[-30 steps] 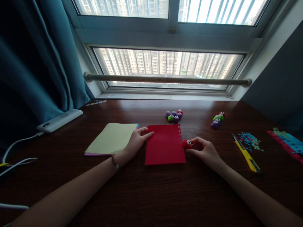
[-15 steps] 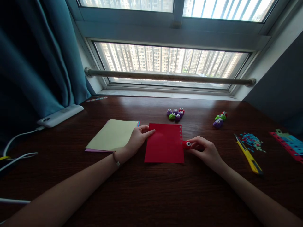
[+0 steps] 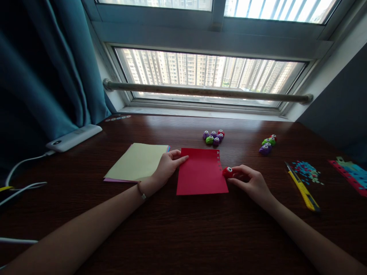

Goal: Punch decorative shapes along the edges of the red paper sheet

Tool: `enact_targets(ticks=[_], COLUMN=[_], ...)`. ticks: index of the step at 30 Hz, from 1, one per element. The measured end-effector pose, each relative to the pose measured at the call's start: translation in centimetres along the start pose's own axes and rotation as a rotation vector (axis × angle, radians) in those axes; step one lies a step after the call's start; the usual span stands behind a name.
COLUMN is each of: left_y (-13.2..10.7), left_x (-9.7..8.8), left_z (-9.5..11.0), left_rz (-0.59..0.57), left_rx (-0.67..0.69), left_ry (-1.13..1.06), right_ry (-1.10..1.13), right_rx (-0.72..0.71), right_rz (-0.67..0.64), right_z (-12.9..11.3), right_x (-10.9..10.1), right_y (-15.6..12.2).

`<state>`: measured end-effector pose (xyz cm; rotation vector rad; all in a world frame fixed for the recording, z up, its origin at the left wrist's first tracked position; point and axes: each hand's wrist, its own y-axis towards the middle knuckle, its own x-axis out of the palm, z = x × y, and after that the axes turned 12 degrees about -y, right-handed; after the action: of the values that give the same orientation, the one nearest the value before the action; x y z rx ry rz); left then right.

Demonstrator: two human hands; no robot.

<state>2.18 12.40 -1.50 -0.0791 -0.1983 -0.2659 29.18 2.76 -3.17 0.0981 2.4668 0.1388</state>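
A red paper sheet (image 3: 200, 172) lies flat on the dark wooden table (image 3: 183, 229), with a row of small punched holes down its right edge. My left hand (image 3: 168, 166) rests on the sheet's upper left corner, fingers stretched flat, holding it down. My right hand (image 3: 249, 181) pinches a small red hole punch (image 3: 228, 172) that sits on the sheet's right edge, below the punched holes.
A stack of pale yellow paper (image 3: 137, 162) lies left of the red sheet. Several small punches (image 3: 213, 137) sit behind it, more punches (image 3: 266, 145) to the right. A yellow utility knife (image 3: 301, 186), paper confetti (image 3: 306, 172), punched strips (image 3: 348, 173), a white power strip (image 3: 73, 137) with cables.
The red punch in my right hand has shifted slightly along the sheet's right edge. The view has tilted down a little. My left hand stays on the corner.
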Motion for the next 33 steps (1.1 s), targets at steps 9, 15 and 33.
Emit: enact_targets(ticks=[9,15,33], left_y=[0.13,0.10,0.13], left_x=[-0.24,-0.15,-0.24], left_z=[-0.14,-0.03,-0.08], left_rz=[-0.013,0.009,-0.051], left_rx=[-0.039,-0.053,-0.103], left_ry=[-0.049,-0.096,-0.196], right_ry=[-0.001,-0.012,0.071], right_rx=[-0.094,-0.183,-0.032], right_rz=[0.014,-0.002,0.062], right_z=[-0.06,-0.42,-0.28], right_x=[-0.01,-0.13,0.07], right_y=[-0.03,-0.26,-0.16])
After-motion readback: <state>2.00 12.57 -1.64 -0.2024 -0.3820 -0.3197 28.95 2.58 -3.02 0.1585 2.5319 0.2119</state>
